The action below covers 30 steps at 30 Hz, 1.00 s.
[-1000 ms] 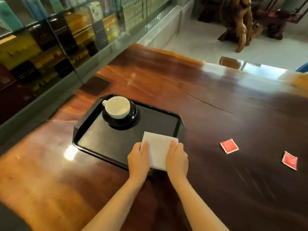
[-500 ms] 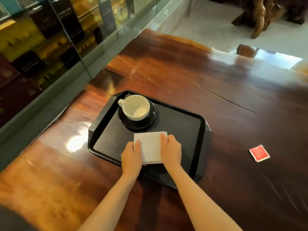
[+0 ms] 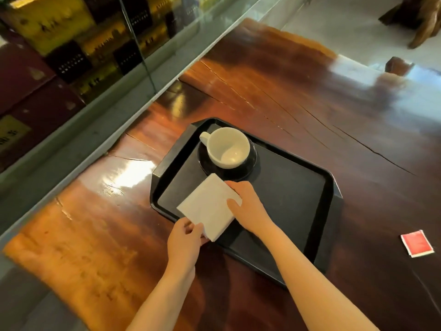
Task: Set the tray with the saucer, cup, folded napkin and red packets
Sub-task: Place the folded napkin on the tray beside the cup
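Now napkin [image 3: 209, 209] diamond-turned, corner toward cup [image 3: 228, 147].

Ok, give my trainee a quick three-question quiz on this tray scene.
1. True or false: the white ceramic cup sits on the black round saucer.
2. Which hands touch the white folded paper napkin? A) left hand only B) right hand only C) both
3. Fill in: the red square packet lies on the ____, outside the black plastic tray.

Key: 1 true; 2 C; 3 brown wooden table.
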Available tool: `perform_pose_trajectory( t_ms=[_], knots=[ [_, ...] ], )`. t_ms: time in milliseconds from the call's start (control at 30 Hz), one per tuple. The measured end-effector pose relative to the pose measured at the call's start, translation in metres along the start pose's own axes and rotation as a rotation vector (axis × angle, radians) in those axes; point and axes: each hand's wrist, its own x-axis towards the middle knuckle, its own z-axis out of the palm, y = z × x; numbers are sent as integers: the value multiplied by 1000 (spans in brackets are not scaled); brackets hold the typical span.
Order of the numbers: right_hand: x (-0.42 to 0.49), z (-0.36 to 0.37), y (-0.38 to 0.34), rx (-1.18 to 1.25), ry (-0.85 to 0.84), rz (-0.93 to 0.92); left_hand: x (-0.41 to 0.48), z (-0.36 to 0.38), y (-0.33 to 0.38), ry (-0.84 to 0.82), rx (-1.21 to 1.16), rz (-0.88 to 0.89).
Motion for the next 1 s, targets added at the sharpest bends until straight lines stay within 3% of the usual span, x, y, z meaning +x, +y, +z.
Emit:
perform_pose_trajectory(
  t_ms=[200, 400, 567, 800, 867, 1000],
  knots=[
    [-12, 6, -6, -2, 68, -91, -4, -1, -7, 106, -23, 17],
    [-19, 18, 2, -144, 255, -151, -8, -3, -7, 67, -22, 35],
    [-27, 27, 17, -332, 165, -216, -5, -4, -3, 25, 10, 73],
    [-20, 26, 18, -398, 126, -225, -2, -16, 3, -37, 241, 115],
    [-20, 28, 20, -410, 121, -224, 2, -26, 9, 27, 301, 174],
    [-23, 29, 20, -422, 143, -217, 13, -32, 20, 139, 571, 463]
  ],
)
